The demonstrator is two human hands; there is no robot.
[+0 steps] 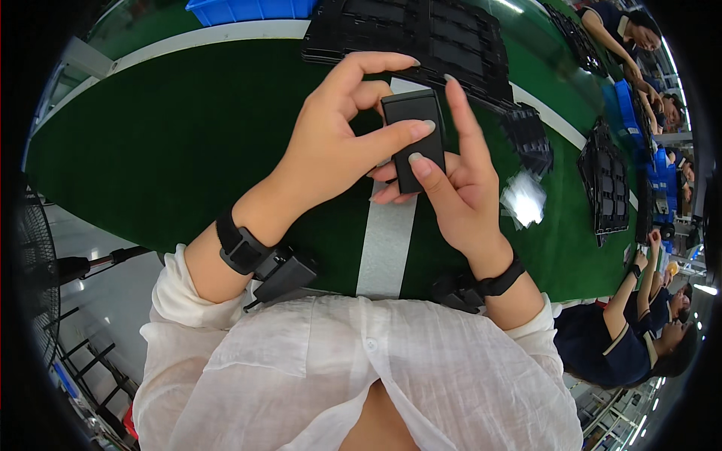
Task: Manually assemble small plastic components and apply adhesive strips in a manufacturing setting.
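Observation:
Between both hands I hold a flat black rectangular box [408, 143], tilted a little, above the green table mat. My left hand [342, 124] grips its upper part, thumb flat on the front face and index finger stretched past the top edge. My right hand [459, 180] holds the lower part, with its thumb on the front, other fingers behind it and the index finger pointing up along the right side. What the box is, I cannot make out. Just beyond the hands lies a stack of black trays [410, 37].
A pale grey strip [385, 248] runs along the green table [188, 143]. To the right lie clear plastic bags [524, 199], a small pile of black pieces [528, 139] and more black trays [604, 180]. A blue bin [252, 9] stands far left; several people work at right.

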